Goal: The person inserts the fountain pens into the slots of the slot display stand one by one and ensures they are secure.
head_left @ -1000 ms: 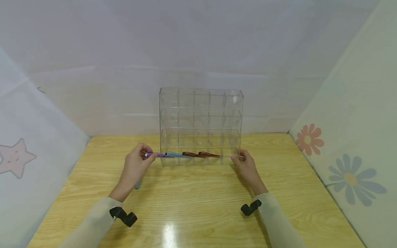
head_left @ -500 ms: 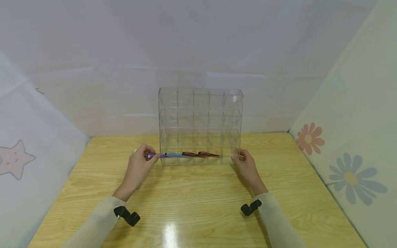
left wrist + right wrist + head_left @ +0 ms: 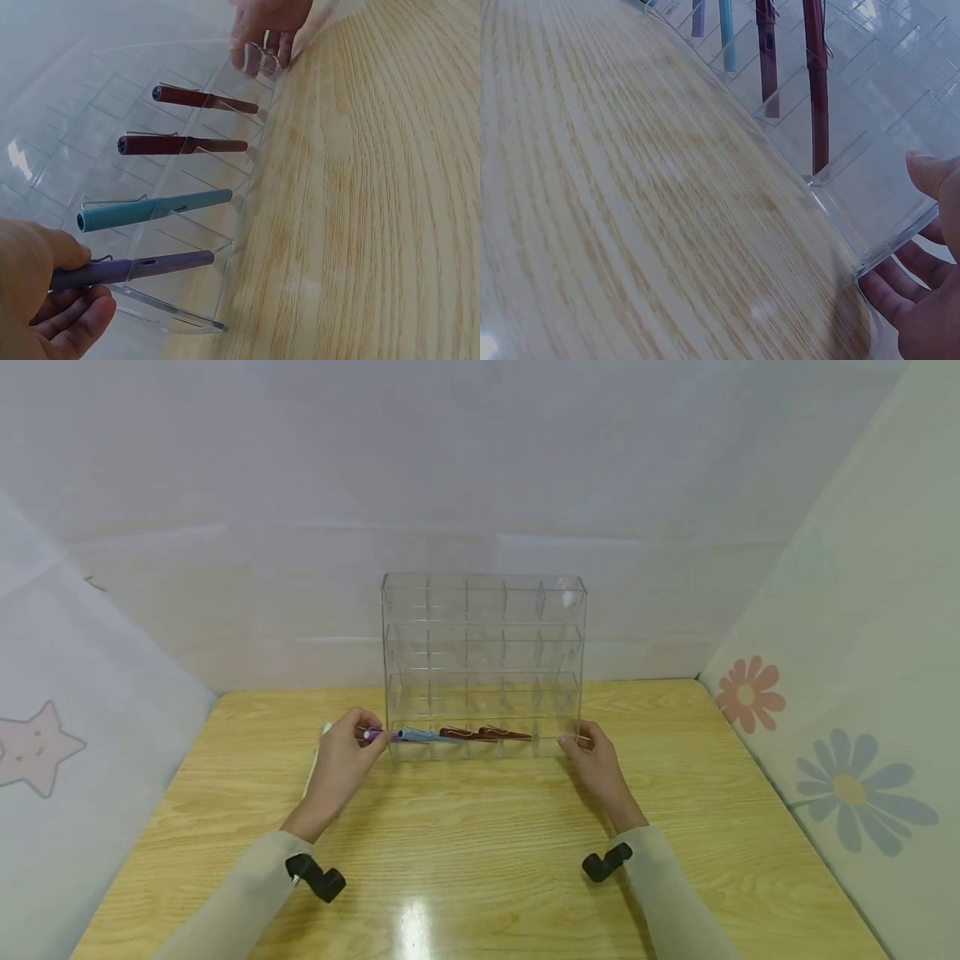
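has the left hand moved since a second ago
Yes. In the head view, the left hand has shifted to the person's right, closer to the clear plastic compartment rack, pinching the slim purple pen.

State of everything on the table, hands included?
Clear rack: standing upright.
Purple pen: lower end in leftmost bottom compartment.
Blue pen: in second compartment, unheld.
Left dark red pen: in third, unheld.
Right dark red pen: in fourth, unheld.
Pale green object: mostly hidden, unclear.
Left hand: pinching purple pen.
Right hand: gripping rack's lower right corner.
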Tool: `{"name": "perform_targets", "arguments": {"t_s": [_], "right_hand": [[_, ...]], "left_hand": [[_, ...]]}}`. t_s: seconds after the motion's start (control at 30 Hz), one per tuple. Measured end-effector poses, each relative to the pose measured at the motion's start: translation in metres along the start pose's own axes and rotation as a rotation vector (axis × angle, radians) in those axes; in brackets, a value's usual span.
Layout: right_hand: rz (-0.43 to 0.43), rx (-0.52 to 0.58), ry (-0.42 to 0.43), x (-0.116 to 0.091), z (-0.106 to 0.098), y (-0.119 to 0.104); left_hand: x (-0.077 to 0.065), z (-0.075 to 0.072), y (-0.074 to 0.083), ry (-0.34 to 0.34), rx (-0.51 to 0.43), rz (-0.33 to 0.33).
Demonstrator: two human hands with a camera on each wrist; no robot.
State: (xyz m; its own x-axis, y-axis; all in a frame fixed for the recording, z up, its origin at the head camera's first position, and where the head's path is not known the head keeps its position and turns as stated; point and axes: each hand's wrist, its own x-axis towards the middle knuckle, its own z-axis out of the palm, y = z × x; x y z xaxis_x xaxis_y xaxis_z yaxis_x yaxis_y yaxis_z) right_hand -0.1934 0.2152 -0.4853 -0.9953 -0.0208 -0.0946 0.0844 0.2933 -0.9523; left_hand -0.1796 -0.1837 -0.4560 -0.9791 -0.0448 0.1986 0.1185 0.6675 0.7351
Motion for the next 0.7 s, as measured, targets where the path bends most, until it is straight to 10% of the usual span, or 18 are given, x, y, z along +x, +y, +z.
{"name": "perform_targets", "arguments": {"t_s": [0.43, 0.7], "right_hand": [[0.002, 0.006, -0.019, -0.004, -0.002, -0.005], [-0.051, -0.036, 0.033, 0.016, 0.001, 0.034]], "left_hand": [[0.001, 0.003, -0.005, -0.031, -0.016, 0.011], [-0.007, -0.003, -0.007, -0.054, -0.029, -0.017]]}}
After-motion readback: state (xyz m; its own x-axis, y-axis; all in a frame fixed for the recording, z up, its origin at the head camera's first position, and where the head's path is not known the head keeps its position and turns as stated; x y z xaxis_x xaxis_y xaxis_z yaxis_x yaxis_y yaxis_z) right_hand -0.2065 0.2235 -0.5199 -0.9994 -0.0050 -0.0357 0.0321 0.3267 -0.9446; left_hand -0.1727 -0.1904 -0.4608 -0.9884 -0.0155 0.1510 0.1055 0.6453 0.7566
